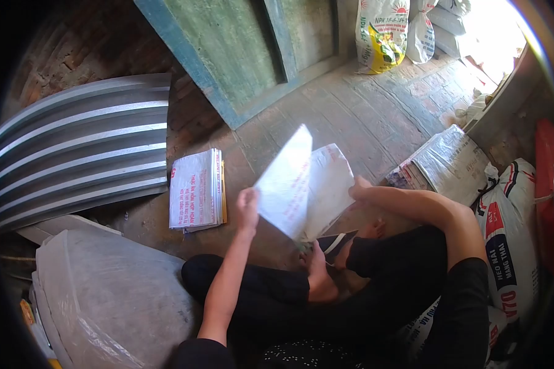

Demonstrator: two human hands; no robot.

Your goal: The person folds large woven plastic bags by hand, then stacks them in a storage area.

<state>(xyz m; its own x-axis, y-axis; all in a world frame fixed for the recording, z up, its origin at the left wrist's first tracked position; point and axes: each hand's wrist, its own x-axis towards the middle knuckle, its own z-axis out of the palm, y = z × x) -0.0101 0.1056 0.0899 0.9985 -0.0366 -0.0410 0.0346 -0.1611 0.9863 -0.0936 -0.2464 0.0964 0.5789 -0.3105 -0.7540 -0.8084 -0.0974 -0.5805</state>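
Observation:
A white sack (295,184) with faint red print is spread between my two hands, folded along its middle and lifted above my crossed legs. My left hand (248,209) grips its left edge, fingers closed on it. At the upper right edge, my right hand (359,187) is closed on the same sack. Left of my left hand, a stack of folded white sacks (194,189) with red print lies on the floor. My bare feet show below the lifted sack, beside a dark strap-like item (338,243).
Corrugated metal sheet (86,147) lies at the left, above a grey plastic-covered bundle (117,295). A blue-green panel (246,55) stands at the back. Flattened sacks (452,163) and a full sack (508,234) are at the right; filled bags (381,37) stand at the back right.

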